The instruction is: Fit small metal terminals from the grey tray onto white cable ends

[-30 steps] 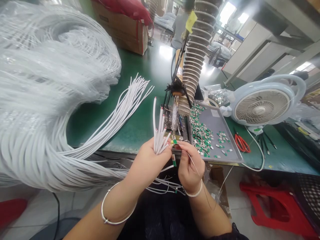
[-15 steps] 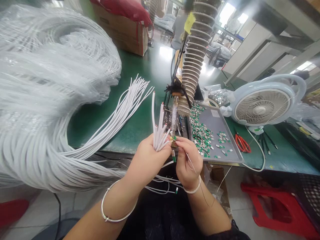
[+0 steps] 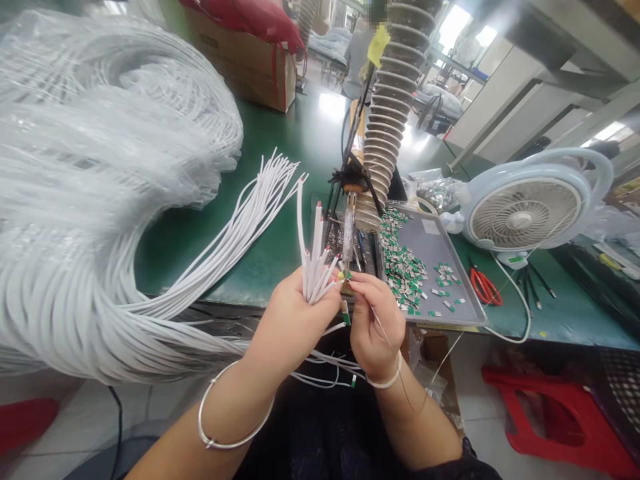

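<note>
The left hand's [image 3: 293, 337] grip clenches white cables [image 3: 314, 267] fanning upward, the right hand [image 3: 373, 330] pinching a thin wire [image 3: 386, 337].

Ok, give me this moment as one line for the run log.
left hand: holds white cable bundle | right hand: pinches small green-and-metal part | nearby: grey metal tray of similar parts
</note>
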Motion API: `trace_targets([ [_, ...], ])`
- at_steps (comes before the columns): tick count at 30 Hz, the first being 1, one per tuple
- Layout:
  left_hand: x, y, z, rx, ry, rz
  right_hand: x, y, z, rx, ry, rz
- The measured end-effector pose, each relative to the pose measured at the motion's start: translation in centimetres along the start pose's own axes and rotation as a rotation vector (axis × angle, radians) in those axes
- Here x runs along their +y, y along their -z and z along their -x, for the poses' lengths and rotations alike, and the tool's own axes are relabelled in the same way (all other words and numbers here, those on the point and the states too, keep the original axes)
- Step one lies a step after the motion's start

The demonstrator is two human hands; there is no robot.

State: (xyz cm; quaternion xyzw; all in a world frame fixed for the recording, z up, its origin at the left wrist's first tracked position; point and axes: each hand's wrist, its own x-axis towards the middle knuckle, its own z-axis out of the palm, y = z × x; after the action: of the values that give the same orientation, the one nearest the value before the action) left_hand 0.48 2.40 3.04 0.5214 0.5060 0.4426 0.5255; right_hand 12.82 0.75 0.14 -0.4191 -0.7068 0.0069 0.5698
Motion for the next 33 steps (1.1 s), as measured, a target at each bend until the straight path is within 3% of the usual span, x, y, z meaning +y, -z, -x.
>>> trace_targets([
  [13, -0.6, 0.0, -0.1, -0.013, 0.002, 0.049, -0.2, 0.0, 0.0, -0.018, 0.005, 0.032],
  [26, -2.9, 0.3, 1.7, -0.239, -0.056, -0.031, -0.4, 0.9, 1.9, -0.116, -0.045, 0.047],
  [29, -3.3, 0.4, 1.9, -0.202, -0.066, -0.049, -0.7, 1.7, 2.4, -0.158, -0.042, 0.003],
  [33, -3.2, 0.7, 2.1, -0.039, -0.055, -0.051, -0.6, 3.5, 2.7, -0.155, -0.061, 0.032],
])
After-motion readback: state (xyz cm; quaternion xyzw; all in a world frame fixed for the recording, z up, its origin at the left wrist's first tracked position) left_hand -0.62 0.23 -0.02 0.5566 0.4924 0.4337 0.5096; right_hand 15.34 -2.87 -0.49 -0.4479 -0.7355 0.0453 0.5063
